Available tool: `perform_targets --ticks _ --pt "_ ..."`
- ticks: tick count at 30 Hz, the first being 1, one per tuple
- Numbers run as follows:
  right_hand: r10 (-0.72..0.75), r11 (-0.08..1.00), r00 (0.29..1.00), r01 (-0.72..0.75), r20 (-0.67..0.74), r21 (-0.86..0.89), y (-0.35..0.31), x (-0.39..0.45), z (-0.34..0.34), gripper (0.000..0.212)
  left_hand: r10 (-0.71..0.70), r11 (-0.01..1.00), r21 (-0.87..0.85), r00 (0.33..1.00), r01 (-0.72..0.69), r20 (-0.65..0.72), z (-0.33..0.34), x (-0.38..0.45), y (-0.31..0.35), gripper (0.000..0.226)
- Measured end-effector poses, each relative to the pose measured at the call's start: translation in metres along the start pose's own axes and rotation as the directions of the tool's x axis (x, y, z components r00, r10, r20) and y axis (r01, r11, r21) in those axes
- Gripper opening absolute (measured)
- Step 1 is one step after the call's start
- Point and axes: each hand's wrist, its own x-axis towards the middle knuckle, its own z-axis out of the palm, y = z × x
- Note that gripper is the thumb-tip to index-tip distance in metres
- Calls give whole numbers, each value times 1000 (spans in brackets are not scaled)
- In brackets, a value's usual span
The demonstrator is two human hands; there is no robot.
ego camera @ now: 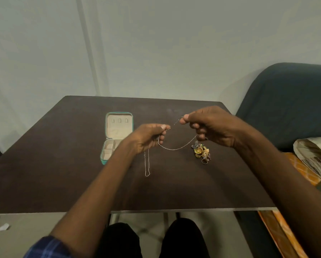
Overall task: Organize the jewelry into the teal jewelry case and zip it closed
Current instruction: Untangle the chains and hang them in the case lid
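Two hands hover over the middle of the bench [62,183], each pinching one end of a thin silver chain [176,148]: my left hand [150,138] and my right hand [210,125], fingers curled. The chain sags between them. My teal jewelry case [116,136] lies open toward the far-left corner; a jewelry pile [201,151] sits beneath my right hand
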Motion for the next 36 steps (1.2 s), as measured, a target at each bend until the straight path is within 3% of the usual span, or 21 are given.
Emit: perform_targets --ticks 4,13,17,21,23,25,26,28,31,33,36 --pt "60 994 998 -58 17 -94 -11 6 -5 15 -5 998 -68 1000 4 -4 9 -2 -15 15" --pt "100 985 994 -93 39 -144 -28 15 -4 13 -17 985 -174 1000 15 -12 22 -16 -32 19" --pt "101 988 993 -95 52 -121 -30 16 -5 13 -6 955 -296 1000 3 -9 28 -25 -37 25" --pt "105 989 993 -97 62 -114 -29 17 -2 13 36 886 -433 956 -165 -290 39 -32 -46 27" --pt "101 989 993 -93 68 -118 -30 17 1 13 4 788 -530 864 -313 -503 47 -44 -53 28" --pt "94 989 993 -84 77 -118 -31 17 4 13 -89 707 -603 800 -369 -594 62 -61 -68 19" --pt "89 990 993 -79 84 -115 -31 17 5 13 -137 678 -657 821 -330 -554 73 -72 -78 15" --pt "80 991 992 -68 99 -113 -31 17 7 14 -225 598 -787 910 -154 -348 95 -90 -90 20" --pt "79 991 992 -68 94 -112 -30 16 11 15 -257 483 -868 966 111 -20 111 -93 -90 47" --pt "82 993 993 -74 86 -92 -27 14 13 15 -194 436 -892 980 116 33 109 -84 -81 59" --pt "113 993 990 -111 79 -36 -21 11 14 15 -156 404 -914 988 42 -23 101 -67 -67 56"
